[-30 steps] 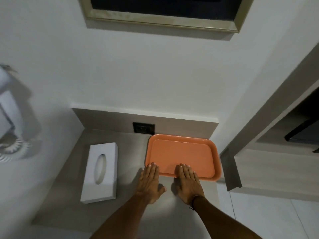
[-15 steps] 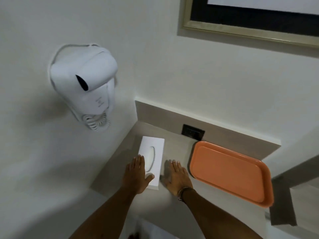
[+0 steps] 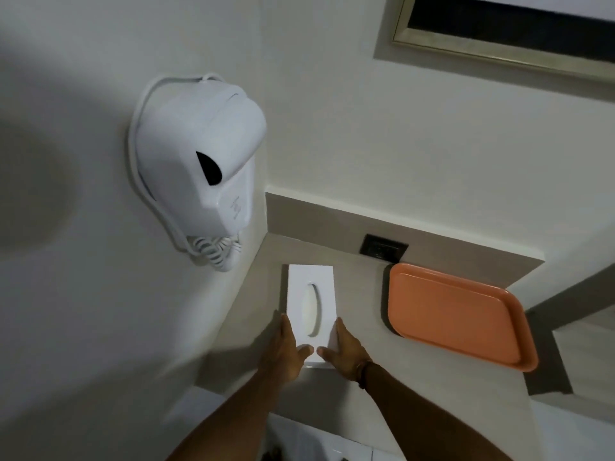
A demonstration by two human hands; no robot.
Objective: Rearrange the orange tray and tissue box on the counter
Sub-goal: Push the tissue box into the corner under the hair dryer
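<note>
While your left hand and right hand clamp the tissue box sides, uneven pressure could skew it across the desk toward the orange tray.

Tissue box lies left of the tray on the counter (well apart) — a hand flanking each side; outlet behind.

framed picture cut off by top edge, tissue box near corners hidden under hands, dryer label too small to read
</note>
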